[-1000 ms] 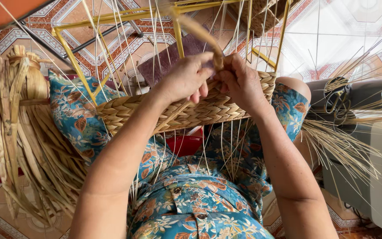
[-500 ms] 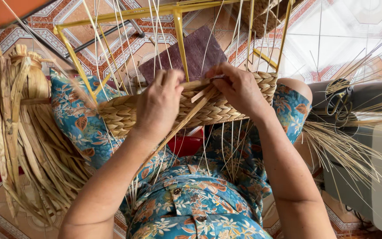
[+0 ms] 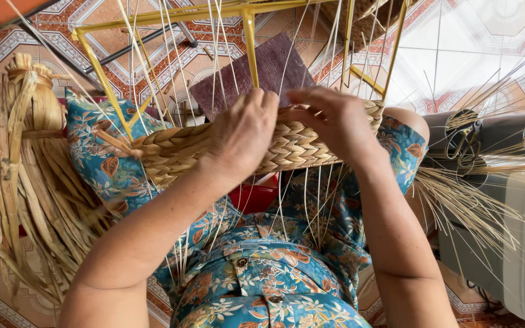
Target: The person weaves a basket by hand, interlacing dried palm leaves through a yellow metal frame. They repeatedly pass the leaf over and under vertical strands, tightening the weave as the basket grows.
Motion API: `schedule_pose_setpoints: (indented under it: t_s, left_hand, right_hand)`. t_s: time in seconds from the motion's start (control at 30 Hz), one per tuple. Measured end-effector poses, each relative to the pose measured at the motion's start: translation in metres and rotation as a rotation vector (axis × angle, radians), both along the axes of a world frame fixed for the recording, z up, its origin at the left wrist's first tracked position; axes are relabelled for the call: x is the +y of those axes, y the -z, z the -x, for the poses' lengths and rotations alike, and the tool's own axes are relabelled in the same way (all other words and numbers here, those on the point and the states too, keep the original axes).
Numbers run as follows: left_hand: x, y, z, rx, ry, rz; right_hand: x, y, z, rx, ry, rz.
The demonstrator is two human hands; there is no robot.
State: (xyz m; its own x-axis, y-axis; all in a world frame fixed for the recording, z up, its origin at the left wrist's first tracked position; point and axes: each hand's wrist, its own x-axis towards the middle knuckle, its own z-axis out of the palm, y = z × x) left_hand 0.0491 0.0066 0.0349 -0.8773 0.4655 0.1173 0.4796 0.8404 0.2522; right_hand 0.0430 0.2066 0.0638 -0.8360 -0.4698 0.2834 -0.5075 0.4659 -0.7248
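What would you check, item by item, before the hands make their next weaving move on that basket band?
1. Both hands on the work: ok. The left hand and right hand both rest on the braided straw band.
2. Band seated on the yellow wire frame: ok, it wraps across the uprights.
3. Strand pinched by the fingers: cannot tell, the fingertips hide it.
4. Loose thin reeds free of tangles: not ok, many hang and cross below the band.
5. Spare material in reach: ok, a dried straw bundle lies beside the left arm.
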Motion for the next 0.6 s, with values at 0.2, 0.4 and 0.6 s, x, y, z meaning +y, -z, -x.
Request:
schedule_pose_setpoints:
  t_s: [0.2,0.4,0.6]
  left_hand:
    - [-0.032,-0.047,0.000,0.435,0.122,-0.318]
    - [-0.009,-0.055,0.000,-0.531,-0.121,-0.337]
    - [0.003,-0.007,0.045,-0.488,-0.152,-0.775]
  right_hand:
    - [-0.008,0.023,0.019,-0.116,0.034,-0.142]
    - [-0.013,0.035,0.017,-0.067,0.133,-0.194]
    - [-0.002,0.025,0.016,-0.395,0.128,-0.051]
